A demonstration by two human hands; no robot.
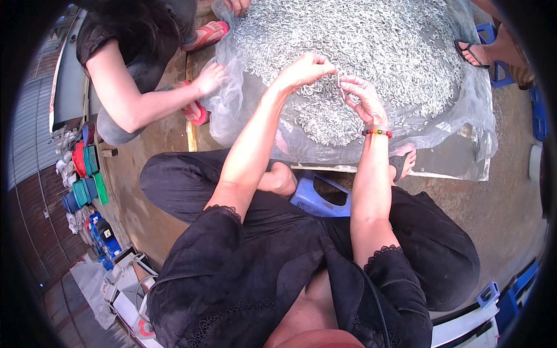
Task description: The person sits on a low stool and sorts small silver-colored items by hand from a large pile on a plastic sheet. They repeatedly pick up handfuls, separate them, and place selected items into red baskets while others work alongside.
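Clip: one small silvery metal piece, held between the two hands above the heap. Its long axis stands roughly upright in the head view, top end pointing away from the person; finer shape is too small to tell.

Left hand: fingers pinched narrow, fingertips at the clip's left side. Right hand: fingers curled, thumb and forefinger closed on the clip. A beaded bracelet sits on the right wrist.

Container: a clear plastic sheet spread on the floor, edges rumpled upward. It carries the heap of like silvery pieces, piled thickest at the middle and thinning toward the near edge. The held clip is just above the heap's near slope.

Surroundings: a blue stool lies between the person's knees, just short of the sheet. A second person crouches at the left, one hand resting on the sheet's left edge, red sandals beside it. Another sandalled foot rests at the heap's right rim, near a blue crate. Stacked green and blue trays stand well apart at the far left. Nothing lies between the hands and the heap.
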